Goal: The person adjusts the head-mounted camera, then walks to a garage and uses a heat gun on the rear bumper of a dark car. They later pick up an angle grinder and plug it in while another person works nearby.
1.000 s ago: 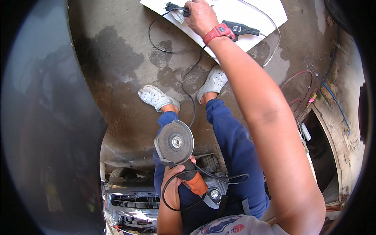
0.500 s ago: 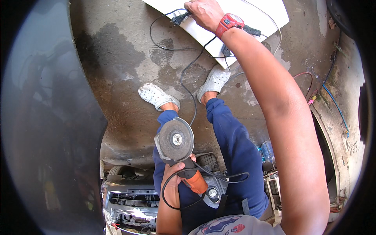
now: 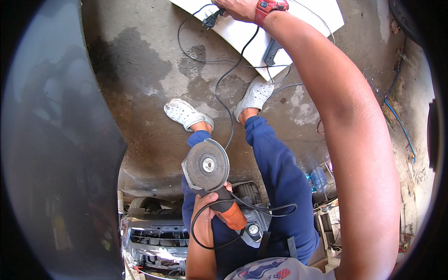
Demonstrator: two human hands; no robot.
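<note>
My left hand (image 3: 204, 205) is wrapped round the body of an orange and black angle grinder (image 3: 231, 215), held in front of my legs. Its round grey disc (image 3: 207, 163) faces up, with a metal guard along part of the rim. At the top of the view, my right hand (image 3: 239, 8) reaches over a white panel (image 3: 319, 14), its fingers closed on a black power plug (image 3: 211, 19) with the prongs pointing down and left. A black cord (image 3: 219, 88) runs from below that hand down toward the grinder. A dark grey handle-shaped object (image 3: 271, 52) lies on the panel.
A large dark glossy panel (image 3: 56, 140) fills the left side. Below it is a car front (image 3: 158, 238) with an exposed grille. Cords trail over the stained concrete floor (image 3: 140, 70). A blue hose (image 3: 400, 123) and a plastic bottle (image 3: 319, 179) lie to the right.
My right hand has moved slightly up and left with the plug, and its forearm has swung right. The dark object beside the wrist is now hidden. The grinder has barely shifted.
</note>
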